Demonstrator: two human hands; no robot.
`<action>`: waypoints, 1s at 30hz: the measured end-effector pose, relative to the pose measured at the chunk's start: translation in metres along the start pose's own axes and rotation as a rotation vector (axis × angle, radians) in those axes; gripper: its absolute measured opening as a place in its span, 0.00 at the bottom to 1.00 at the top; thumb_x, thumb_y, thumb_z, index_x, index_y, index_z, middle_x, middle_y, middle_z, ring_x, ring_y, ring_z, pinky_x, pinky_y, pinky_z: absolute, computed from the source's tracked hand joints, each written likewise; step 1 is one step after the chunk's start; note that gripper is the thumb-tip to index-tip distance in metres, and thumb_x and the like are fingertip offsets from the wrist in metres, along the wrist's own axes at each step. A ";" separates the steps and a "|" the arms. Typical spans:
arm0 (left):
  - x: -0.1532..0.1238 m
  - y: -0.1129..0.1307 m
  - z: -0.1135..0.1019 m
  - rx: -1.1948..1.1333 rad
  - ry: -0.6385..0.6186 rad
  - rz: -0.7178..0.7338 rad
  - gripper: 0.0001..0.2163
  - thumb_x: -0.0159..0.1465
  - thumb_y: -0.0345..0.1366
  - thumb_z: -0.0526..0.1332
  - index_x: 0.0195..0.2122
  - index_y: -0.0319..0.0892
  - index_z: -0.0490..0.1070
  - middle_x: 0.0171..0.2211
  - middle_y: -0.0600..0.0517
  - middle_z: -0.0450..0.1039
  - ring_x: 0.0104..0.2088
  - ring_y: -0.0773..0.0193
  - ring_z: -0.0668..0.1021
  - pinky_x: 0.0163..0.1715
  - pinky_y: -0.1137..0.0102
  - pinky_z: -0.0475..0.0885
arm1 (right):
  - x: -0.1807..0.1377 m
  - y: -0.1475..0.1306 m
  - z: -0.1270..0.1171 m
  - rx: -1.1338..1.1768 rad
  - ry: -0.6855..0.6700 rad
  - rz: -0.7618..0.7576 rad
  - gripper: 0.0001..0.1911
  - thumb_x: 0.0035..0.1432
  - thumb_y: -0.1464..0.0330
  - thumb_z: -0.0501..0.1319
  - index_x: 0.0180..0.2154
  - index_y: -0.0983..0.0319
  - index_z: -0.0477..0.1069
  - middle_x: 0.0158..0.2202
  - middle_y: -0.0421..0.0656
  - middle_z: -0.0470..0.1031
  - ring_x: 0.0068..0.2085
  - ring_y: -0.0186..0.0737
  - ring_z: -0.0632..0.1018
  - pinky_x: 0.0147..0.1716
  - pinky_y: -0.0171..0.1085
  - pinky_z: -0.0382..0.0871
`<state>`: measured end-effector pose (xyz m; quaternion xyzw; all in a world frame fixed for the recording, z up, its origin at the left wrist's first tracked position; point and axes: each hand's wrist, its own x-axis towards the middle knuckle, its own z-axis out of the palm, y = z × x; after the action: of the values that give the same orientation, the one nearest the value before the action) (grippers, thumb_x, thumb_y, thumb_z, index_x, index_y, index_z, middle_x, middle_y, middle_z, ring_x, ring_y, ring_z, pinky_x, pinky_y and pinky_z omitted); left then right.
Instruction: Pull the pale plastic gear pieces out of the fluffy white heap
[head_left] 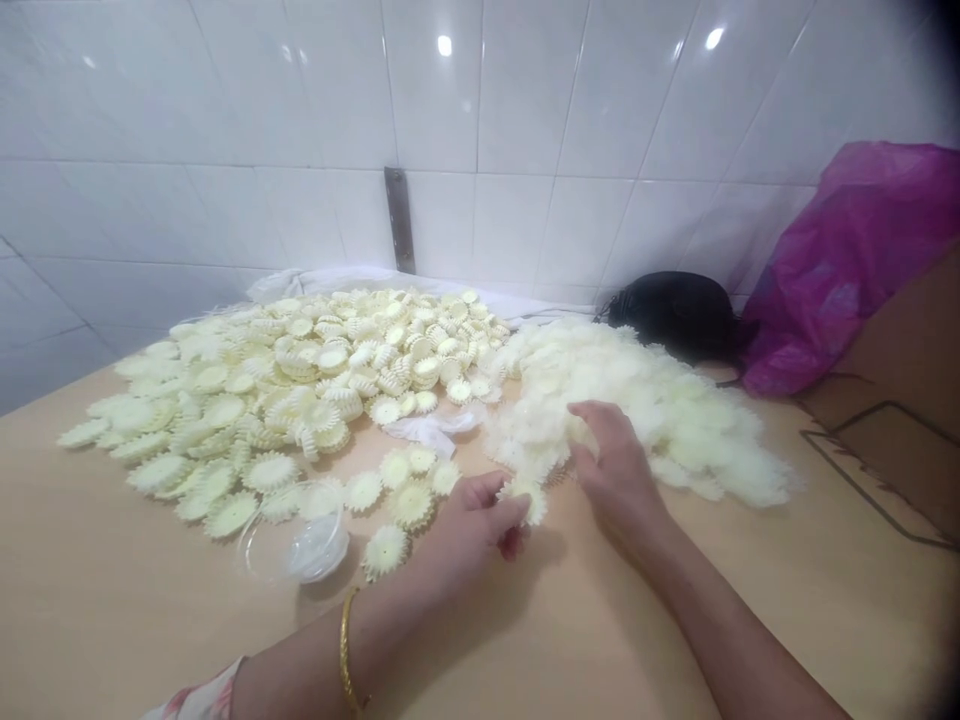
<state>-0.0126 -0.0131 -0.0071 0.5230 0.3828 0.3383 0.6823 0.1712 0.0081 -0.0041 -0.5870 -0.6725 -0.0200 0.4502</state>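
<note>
My left hand [469, 530] is shut on a pale yellow toothed plastic disc [526, 498], pinching it at the rim between thumb and fingers. My right hand [615, 465] rests at the front edge of a fluffy heap of pale yellow moulded pieces with frayed, ragged edges [622, 400]. Its fingers are curled there, and I cannot tell whether they grip a piece. To the left, a large spread of clean toothed discs [300, 380] lies on the tan table [135, 600], with several loose ones [411, 505] close to my left hand.
A clear plastic container [294, 548] and a crumpled white cloth [431, 430] lie among the discs. A gold bangle [346, 645] circles my left wrist. Behind are a black bag [675, 315], a magenta plastic bag [847, 270], brown cardboard [892, 400] and a white tiled wall [525, 100].
</note>
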 end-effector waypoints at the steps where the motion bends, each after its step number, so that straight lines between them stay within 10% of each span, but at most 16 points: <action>1: 0.000 -0.001 0.000 -0.005 0.011 0.003 0.11 0.54 0.41 0.60 0.22 0.39 0.65 0.18 0.55 0.63 0.19 0.72 0.64 0.22 0.74 0.60 | -0.001 -0.001 0.000 -0.021 0.018 -0.012 0.15 0.50 0.74 0.53 0.42 0.63 0.66 0.44 0.50 0.68 0.46 0.48 0.68 0.46 0.48 0.62; 5: 0.003 -0.002 0.001 -0.051 0.079 0.016 0.13 0.55 0.44 0.59 0.22 0.40 0.63 0.16 0.56 0.60 0.17 0.73 0.61 0.19 0.74 0.56 | -0.004 -0.020 -0.006 0.148 0.083 0.069 0.08 0.54 0.70 0.54 0.36 0.62 0.69 0.37 0.46 0.71 0.40 0.44 0.71 0.41 0.43 0.65; 11: 0.007 0.002 0.002 -0.178 0.206 -0.025 0.14 0.51 0.45 0.63 0.21 0.40 0.63 0.13 0.58 0.57 0.14 0.75 0.59 0.16 0.74 0.53 | -0.011 -0.050 -0.010 0.557 -0.371 0.176 0.07 0.53 0.64 0.59 0.29 0.61 0.70 0.30 0.41 0.73 0.34 0.39 0.73 0.35 0.36 0.66; 18: 0.009 -0.003 -0.001 -0.157 0.173 0.000 0.19 0.52 0.52 0.59 0.19 0.39 0.62 0.13 0.57 0.57 0.14 0.74 0.60 0.16 0.74 0.52 | -0.013 -0.059 -0.008 0.802 -0.595 0.290 0.06 0.52 0.65 0.60 0.28 0.61 0.69 0.25 0.40 0.75 0.33 0.40 0.76 0.38 0.39 0.66; 30: 0.003 0.004 0.001 -0.149 0.054 -0.042 0.08 0.53 0.38 0.62 0.23 0.39 0.66 0.17 0.54 0.65 0.19 0.70 0.68 0.23 0.72 0.63 | -0.013 -0.044 -0.001 0.877 -0.508 0.565 0.13 0.52 0.59 0.58 0.25 0.62 0.68 0.19 0.38 0.69 0.23 0.36 0.71 0.24 0.35 0.64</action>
<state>-0.0100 -0.0097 -0.0033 0.4531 0.3858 0.3655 0.7157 0.1350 -0.0163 0.0103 -0.4886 -0.5223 0.5229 0.4638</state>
